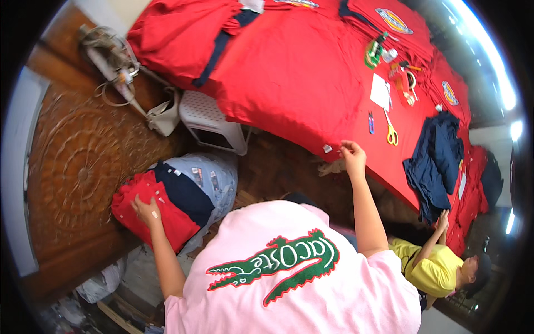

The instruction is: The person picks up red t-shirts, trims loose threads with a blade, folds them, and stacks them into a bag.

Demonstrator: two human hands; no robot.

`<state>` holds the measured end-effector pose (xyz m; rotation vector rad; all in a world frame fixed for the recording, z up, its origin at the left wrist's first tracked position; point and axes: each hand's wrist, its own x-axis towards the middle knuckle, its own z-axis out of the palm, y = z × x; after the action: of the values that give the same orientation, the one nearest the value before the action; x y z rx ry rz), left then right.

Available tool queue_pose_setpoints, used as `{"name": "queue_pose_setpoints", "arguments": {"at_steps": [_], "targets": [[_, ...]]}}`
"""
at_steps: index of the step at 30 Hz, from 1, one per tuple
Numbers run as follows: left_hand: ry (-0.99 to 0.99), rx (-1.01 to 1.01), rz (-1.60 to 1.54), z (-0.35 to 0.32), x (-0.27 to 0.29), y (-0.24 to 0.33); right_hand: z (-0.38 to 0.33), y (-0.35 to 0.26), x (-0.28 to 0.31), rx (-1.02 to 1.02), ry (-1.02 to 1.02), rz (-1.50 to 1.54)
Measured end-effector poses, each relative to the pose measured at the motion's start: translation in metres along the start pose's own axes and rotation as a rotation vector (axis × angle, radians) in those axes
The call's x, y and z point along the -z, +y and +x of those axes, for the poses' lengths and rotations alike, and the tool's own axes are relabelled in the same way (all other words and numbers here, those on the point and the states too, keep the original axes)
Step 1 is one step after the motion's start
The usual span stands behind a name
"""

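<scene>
My left hand (pixel 147 211) is resting on a folded garment stack (pixel 161 209) lying low at my near left; a plastic stool (pixel 214 119) is standing just beyond it, beside the table edge; my right hand (pixel 353 156) is touching the near edge of the cloth-covered table (pixel 289 78); scissors (pixel 391 132) are lying farther right on it; another person (pixel 439 267) is sitting at my near right.

Place: you stand in a garment workshop.
Signs: red cloth (pixel 295 72) covering the table, scissors (pixel 391 131), patches (pixel 393 20), stacked shirts (pixel 161 206), another worker (pixel 439 267).
</scene>
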<state>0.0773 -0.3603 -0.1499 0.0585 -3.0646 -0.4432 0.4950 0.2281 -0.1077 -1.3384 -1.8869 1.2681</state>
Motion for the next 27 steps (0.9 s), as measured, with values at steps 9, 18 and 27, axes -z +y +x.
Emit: {"name": "queue_pose_setpoints", "arguments": {"at_steps": [9, 18, 27], "targets": [[-0.361, -0.618, -0.506, 0.002, -0.070, 0.317, 0.076, -0.038, -0.010, -0.357, -0.094, 0.053], [-0.395, -0.469, -0.683, 0.040, -0.052, 0.425, 0.166, -0.067, 0.031, -0.047, 0.072, 0.458], [-0.879, -0.276, -0.993, 0.045, -0.090, 0.429, 0.241, -0.042, 0.072, -0.184, -0.107, 0.159]]}}
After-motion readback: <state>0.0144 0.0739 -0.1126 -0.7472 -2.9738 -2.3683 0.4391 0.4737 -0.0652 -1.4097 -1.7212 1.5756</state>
